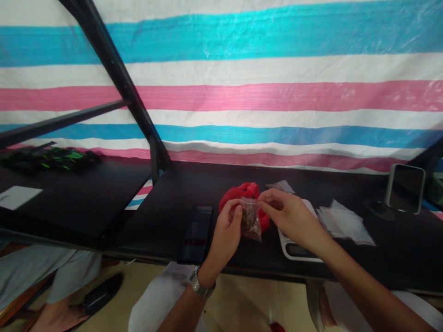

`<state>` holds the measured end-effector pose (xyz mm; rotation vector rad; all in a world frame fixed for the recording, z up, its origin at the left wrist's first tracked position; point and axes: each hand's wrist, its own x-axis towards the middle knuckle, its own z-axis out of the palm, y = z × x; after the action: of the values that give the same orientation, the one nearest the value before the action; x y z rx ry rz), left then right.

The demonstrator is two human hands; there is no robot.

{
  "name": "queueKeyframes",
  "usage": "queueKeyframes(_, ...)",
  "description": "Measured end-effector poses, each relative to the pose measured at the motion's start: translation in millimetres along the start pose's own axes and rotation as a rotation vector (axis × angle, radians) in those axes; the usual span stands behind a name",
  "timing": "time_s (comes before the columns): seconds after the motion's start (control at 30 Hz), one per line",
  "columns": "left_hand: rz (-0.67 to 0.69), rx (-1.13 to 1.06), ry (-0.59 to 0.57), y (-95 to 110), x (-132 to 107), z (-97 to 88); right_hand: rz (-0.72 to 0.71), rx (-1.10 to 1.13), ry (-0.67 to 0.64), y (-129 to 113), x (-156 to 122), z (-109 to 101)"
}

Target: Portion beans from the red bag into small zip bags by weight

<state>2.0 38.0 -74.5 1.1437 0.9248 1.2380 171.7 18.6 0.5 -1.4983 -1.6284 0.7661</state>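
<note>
A small clear zip bag point(251, 221) with brownish bits inside hangs upright between my hands, over the table's front half. My left hand point(229, 221) pinches the bag's upper left edge, thumb in front. At the top right corner, the fingers of my right hand point(282, 210) are pressed together on the bag's rim. Behind the bag lies a red plastic bag point(238, 191), partly covered by my hands. My right hand and wrist pass over a white kitchen scale point(289, 246), hiding much of it.
Right of the scale lie several flat clear zip bags point(346, 223); another small bag point(282, 186) lies behind it. A dark phone point(197, 233) rests at left, and a device on a stand point(405, 189) stands far right. Another person's leg point(72, 272) shows lower left.
</note>
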Motion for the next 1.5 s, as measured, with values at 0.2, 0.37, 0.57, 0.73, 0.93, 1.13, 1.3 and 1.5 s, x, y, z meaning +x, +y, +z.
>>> queueKeyframes(0.2,-0.213,-0.14,-0.054,-14.0,-7.4,-4.6,0.05,0.0,-0.115,22.8,14.6,11.8)
queueKeyframes(0.37,-0.413,-0.311,0.074,-18.9,-2.5,-1.3,0.063,-0.136,-0.12,37.6,44.9,18.6)
queueKeyframes(0.57,-0.451,-0.336,0.08,-9.2,0.6,4.4,0.046,-0.212,-0.117,41.8,61.7,19.5)
queueKeyframes(0.73,-0.463,-0.307,0.061,-8.0,0.5,6.9,0.017,-0.211,-0.129,41.0,55.4,19.2)
queueKeyframes(0.93,-0.397,-0.219,0.007,-13.6,-1.8,1.6,-0.027,-0.069,-0.102,43.8,39.2,14.4)
queueKeyframes(1.13,-0.035,0.239,-0.063,-8.5,-12.2,-7.3,-0.036,0.11,-0.025,47.9,15.2,10.5)
queueKeyframes(1.3,0.09,0.473,-0.065,0.6,-17.9,-4.5,-0.054,0.099,0.031,41.9,-1.1,2.4)
queueKeyframes(1.5,0.482,0.561,-0.177,3.8,-27.8,6.1,-0.089,0.006,0.226,28.4,-41.7,-28.6)
